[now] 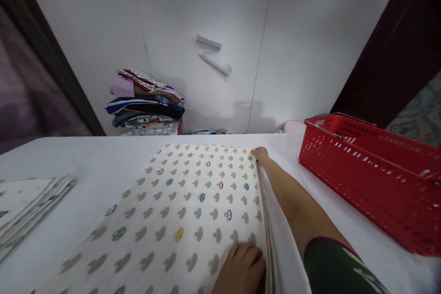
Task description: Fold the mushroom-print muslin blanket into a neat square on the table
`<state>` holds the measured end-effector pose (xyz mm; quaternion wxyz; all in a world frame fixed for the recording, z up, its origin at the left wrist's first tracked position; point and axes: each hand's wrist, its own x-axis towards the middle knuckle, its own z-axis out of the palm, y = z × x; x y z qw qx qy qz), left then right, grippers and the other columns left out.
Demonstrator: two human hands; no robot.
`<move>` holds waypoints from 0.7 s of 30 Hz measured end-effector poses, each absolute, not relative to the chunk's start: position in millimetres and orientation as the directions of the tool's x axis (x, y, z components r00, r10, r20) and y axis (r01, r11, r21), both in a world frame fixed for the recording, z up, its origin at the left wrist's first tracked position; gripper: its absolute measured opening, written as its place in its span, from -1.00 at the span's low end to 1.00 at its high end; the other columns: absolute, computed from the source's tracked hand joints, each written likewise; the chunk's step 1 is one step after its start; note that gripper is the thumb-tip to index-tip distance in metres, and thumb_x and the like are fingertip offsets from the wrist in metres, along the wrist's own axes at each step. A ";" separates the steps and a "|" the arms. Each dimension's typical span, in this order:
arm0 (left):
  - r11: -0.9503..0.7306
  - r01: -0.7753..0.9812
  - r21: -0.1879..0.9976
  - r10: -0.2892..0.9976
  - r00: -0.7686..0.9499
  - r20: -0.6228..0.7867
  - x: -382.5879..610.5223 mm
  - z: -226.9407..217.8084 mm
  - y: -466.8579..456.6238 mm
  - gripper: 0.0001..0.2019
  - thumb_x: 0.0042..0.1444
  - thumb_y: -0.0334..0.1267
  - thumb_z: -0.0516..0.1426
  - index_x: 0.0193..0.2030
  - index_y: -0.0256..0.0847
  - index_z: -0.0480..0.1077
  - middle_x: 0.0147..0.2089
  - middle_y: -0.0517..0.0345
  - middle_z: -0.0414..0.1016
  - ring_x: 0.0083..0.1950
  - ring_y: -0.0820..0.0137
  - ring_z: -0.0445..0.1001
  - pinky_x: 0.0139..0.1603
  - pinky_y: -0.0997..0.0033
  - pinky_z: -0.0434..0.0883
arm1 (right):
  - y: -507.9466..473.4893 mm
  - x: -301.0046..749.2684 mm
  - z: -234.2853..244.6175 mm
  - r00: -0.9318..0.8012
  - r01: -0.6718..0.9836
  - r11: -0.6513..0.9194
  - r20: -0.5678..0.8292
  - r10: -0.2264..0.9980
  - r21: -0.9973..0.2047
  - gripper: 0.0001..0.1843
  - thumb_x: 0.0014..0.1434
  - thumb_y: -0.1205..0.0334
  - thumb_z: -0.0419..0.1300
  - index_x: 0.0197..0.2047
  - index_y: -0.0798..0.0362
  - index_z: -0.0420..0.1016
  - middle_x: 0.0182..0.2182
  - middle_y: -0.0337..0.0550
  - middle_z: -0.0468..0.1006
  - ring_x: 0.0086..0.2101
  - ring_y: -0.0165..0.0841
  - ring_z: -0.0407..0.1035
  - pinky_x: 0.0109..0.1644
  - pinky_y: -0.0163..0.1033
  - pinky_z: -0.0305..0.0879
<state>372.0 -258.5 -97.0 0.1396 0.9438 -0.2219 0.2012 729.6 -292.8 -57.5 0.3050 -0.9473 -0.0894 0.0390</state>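
A cream cloth (179,202) printed with small grey and coloured mushrooms lies folded on the white table (86,161). My right hand (260,154) reaches along the cloth's right edge to its far right corner, where the fingers are closed on the layers. My left hand (241,268) rests at the near right edge, fingers flat on top of the fabric. The stacked layers show along that right edge.
A red plastic basket (372,183) with a metal handle stands on the table to the right. A pile of folded white cloths (24,206) lies at the left edge. Beyond the table, folded clothes (146,103) are stacked against the white wall.
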 end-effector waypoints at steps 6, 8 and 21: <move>-0.874 -0.460 -0.156 -0.462 0.687 0.560 371.1 -117.4 -265.3 -0.80 0.20 -0.14 0.01 -0.14 -0.10 0.38 -0.05 0.20 0.44 -0.04 0.32 0.35 -0.03 0.25 0.26 | -300.8 726.6 -49.7 0.988 0.130 -0.847 -0.002 0.153 -0.516 -0.79 0.11 0.21 0.09 -0.28 0.12 0.51 -0.25 -0.02 0.54 -0.21 -0.26 0.42 -0.26 -0.31 0.25; -0.866 -0.436 -0.245 -0.490 0.638 0.594 370.5 -129.4 -267.2 -0.78 0.19 -0.13 0.01 -0.10 -0.09 0.37 0.00 0.17 0.43 -0.02 0.29 0.35 -0.03 0.24 0.26 | -302.3 722.9 -49.5 0.986 0.144 -0.857 0.003 0.164 -0.495 -0.78 0.07 0.20 0.10 -0.28 0.10 0.51 -0.25 -0.02 0.55 -0.23 -0.26 0.42 -0.31 -0.32 0.22; -0.910 -0.368 -0.188 -0.383 0.579 0.719 369.1 -129.5 -270.5 -0.84 0.18 -0.16 0.03 -0.13 -0.02 0.37 -0.04 0.31 0.44 -0.04 0.37 0.38 0.02 0.30 0.25 | -300.3 702.9 -40.9 0.954 0.292 -0.914 0.147 0.259 -0.281 -0.59 0.14 0.18 0.06 0.02 0.20 0.36 -0.09 0.17 0.43 -0.08 -0.14 0.31 -0.14 -0.18 0.19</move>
